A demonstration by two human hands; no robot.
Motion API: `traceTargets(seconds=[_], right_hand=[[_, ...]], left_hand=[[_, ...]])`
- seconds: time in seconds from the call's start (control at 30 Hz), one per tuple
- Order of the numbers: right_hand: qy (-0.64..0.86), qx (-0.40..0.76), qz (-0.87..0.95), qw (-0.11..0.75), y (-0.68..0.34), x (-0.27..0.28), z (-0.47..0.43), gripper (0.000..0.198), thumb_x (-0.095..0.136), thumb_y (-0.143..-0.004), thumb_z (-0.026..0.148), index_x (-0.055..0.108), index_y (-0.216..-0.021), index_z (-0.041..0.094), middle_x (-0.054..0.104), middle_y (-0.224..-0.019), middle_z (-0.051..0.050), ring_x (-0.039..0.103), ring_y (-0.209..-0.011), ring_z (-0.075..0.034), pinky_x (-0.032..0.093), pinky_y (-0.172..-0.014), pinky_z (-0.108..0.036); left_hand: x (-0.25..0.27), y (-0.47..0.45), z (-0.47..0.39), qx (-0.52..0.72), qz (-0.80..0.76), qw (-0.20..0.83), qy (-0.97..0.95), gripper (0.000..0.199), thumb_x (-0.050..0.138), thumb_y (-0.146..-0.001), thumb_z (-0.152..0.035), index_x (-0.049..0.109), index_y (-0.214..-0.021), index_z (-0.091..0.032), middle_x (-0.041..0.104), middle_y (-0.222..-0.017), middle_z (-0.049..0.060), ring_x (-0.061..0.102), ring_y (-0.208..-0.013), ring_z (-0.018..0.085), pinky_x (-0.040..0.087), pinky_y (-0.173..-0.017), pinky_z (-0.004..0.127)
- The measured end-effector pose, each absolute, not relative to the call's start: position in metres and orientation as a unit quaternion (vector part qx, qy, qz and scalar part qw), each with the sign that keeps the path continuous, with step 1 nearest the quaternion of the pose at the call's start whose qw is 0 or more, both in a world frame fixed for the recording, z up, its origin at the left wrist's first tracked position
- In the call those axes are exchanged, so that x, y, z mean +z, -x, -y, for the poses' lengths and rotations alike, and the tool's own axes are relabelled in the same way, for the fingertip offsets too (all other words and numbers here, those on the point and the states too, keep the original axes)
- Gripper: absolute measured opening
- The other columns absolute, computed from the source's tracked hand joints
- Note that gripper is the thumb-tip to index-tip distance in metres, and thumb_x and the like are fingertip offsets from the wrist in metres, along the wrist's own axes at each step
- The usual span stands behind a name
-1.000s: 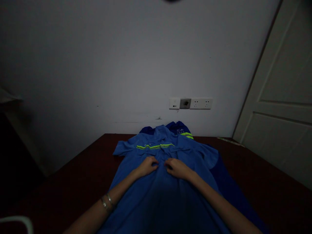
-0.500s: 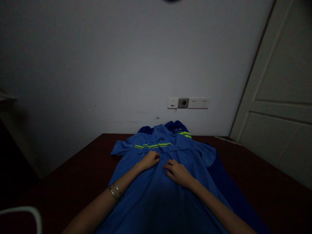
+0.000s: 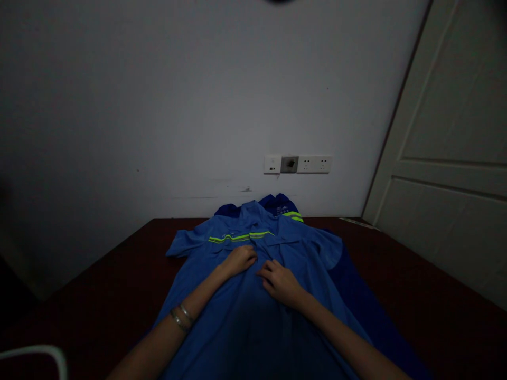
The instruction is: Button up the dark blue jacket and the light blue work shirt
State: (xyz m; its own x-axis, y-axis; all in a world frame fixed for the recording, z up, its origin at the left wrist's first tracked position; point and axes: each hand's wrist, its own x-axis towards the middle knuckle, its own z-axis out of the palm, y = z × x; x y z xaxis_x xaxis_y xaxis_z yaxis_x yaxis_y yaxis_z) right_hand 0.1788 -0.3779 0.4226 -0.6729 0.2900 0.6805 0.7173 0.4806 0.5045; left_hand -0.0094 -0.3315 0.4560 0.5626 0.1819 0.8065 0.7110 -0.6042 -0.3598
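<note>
A light blue short-sleeved work shirt (image 3: pixel 222 306) lies spread front side up, with a yellow-green stripe across its chest and its collar toward the wall. My left hand (image 3: pixel 241 259) is closed at the front opening just below the stripe, its fingertips gripping the shirt's cloth. Close beside it on the right, my right hand (image 3: pixel 280 283) pinches the front edge of the same shirt. Any button between the fingers is too small and dark to make out. Beneath the shirt lies a darker blue garment (image 3: pixel 356 295), showing at the collar end and along the right side.
The dark red tabletop (image 3: pixel 130 274) reaches back to a pale wall (image 3: pixel 198 105). Sockets and a switch (image 3: pixel 298 164) are on the wall above the garments. A panelled door (image 3: pixel 447 132) stands at the right. A white curved cord-like thing (image 3: pixel 39 349) shows at the lower left.
The view has shifted slightly, so everything sits a little further left. Both hands stay at the shirt's front opening, with only small finger movements.
</note>
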Motion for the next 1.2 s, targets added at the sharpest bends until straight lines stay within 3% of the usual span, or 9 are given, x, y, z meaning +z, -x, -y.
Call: traceTargets(seconds=[0.3, 0.5, 0.67, 0.83, 1.03, 1.2], right_hand=[[0.296, -0.322, 0.833, 0.34, -0.18, 0.426, 0.374, 0.028, 0.04, -0.082, 0.02, 0.06, -0.103, 0.019, 0.061, -0.097, -0.006, 0.054, -0.092, -0.017, 0.039, -0.081, -0.025], [0.378, -0.265, 0.785, 0.413, -0.172, 0.447, 0.382, 0.021, 0.044, -0.081, 0.028, 0.059, -0.09, 0.017, 0.063, -0.076, -0.003, 0.058, -0.07, -0.014, 0.038, -0.062, -0.022], [0.476, -0.343, 0.728, 0.354, -0.158, 0.457, 0.389, 0.031, 0.045, -0.08, 0.04, 0.06, -0.089, 0.015, 0.065, -0.087, -0.011, 0.062, -0.08, -0.022, 0.04, -0.064, -0.026], [0.513, -0.382, 0.714, 0.283, -0.152, 0.462, 0.39, 0.028, 0.046, -0.077, 0.029, 0.063, -0.091, 0.012, 0.065, -0.094, -0.017, 0.062, -0.086, -0.028, 0.044, -0.069, -0.032], [0.504, -0.427, 0.7, 0.271, -0.158, 0.469, 0.388, 0.025, 0.044, -0.076, 0.015, 0.063, -0.093, 0.012, 0.064, -0.094, -0.017, 0.062, -0.086, -0.026, 0.044, -0.07, -0.031], [0.457, -0.395, 0.731, 0.316, -0.165, 0.467, 0.376, 0.023, 0.045, -0.076, 0.018, 0.067, -0.085, 0.014, 0.066, -0.091, -0.014, 0.062, -0.085, -0.023, 0.043, -0.069, -0.028]], left_hand=[[0.452, 0.019, 0.346, -0.411, 0.221, 0.374, 0.801, 0.015, 0.048, -0.081, -0.015, 0.063, -0.084, -0.015, 0.059, -0.082, 0.005, 0.054, -0.08, 0.015, 0.041, -0.073, 0.024], [0.45, 0.025, 0.348, -0.459, 0.19, 0.358, 0.791, 0.015, 0.049, -0.081, -0.014, 0.063, -0.085, -0.015, 0.059, -0.083, 0.005, 0.053, -0.083, 0.016, 0.042, -0.076, 0.026], [0.45, 0.025, 0.35, -0.457, 0.177, 0.344, 0.801, 0.015, 0.049, -0.079, -0.013, 0.064, -0.083, -0.016, 0.06, -0.083, 0.005, 0.055, -0.082, 0.015, 0.042, -0.076, 0.026], [0.452, 0.024, 0.353, -0.445, 0.16, 0.338, 0.814, 0.014, 0.051, -0.077, -0.012, 0.063, -0.079, -0.015, 0.061, -0.084, 0.005, 0.056, -0.082, 0.015, 0.042, -0.077, 0.026], [0.452, 0.023, 0.353, -0.438, 0.185, 0.296, 0.828, 0.017, 0.049, -0.078, -0.015, 0.063, -0.086, -0.017, 0.065, -0.086, 0.004, 0.059, -0.082, 0.016, 0.042, -0.077, 0.025], [0.448, 0.02, 0.352, -0.448, 0.223, 0.294, 0.814, 0.022, 0.043, -0.083, -0.018, 0.062, -0.092, -0.018, 0.065, -0.09, 0.004, 0.059, -0.086, 0.017, 0.042, -0.079, 0.026]])
